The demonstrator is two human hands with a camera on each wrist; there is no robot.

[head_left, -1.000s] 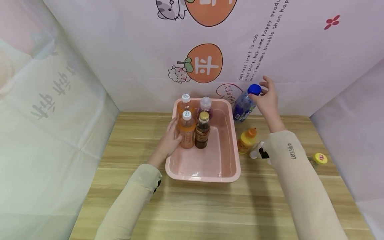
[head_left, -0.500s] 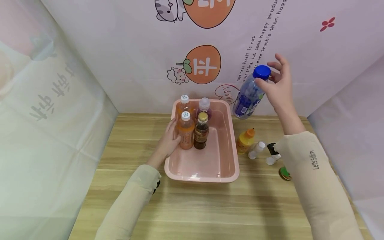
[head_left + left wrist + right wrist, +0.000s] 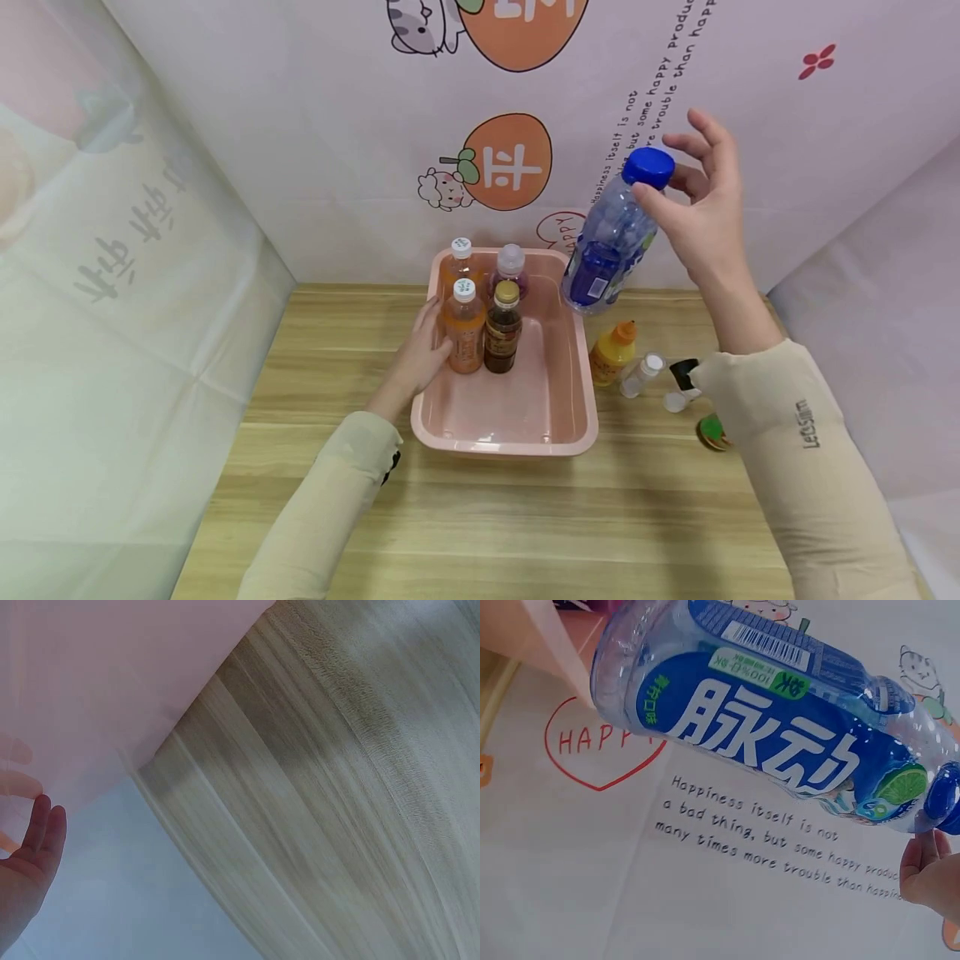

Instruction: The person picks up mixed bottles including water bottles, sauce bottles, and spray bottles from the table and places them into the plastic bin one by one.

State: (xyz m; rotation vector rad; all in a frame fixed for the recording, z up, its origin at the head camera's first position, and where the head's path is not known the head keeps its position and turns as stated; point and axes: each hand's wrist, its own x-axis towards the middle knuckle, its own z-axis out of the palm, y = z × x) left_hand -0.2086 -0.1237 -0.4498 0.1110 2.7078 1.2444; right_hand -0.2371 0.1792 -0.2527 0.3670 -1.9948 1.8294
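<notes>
My right hand (image 3: pixel 708 204) pinches a clear drink bottle (image 3: pixel 609 242) by its blue cap (image 3: pixel 649 167). The bottle is tilted and raised, its blue-labelled base over the right rim of a pink plastic bin (image 3: pixel 502 448). In the right wrist view, that bottle (image 3: pixel 757 742) shows a lime on its label. My left hand (image 3: pixel 418 354) grips the bin's left rim, thumb on the inner side near an orange drink bottle (image 3: pixel 466 342). Beside it in the bin stands a dark-brown bottle (image 3: pixel 502 337) with a gold cap. Behind are another orange bottle (image 3: pixel 461 265) and a purple-tinted bottle (image 3: pixel 512 271).
Right of the bin stand a yellow squeeze bottle (image 3: pixel 612 354) with an orange top and a small clear bottle (image 3: pixel 642 375) with a white cap. A white-and-black item and a green-topped jar (image 3: pixel 712 432) are partly behind the right sleeve. A printed wall sheet (image 3: pixel 345 167) rises behind the table.
My right hand has lifted the blue-capped bottle from behind the bin's right side, first up and right, then its base swung left over the rim. My left hand has stayed in place.
</notes>
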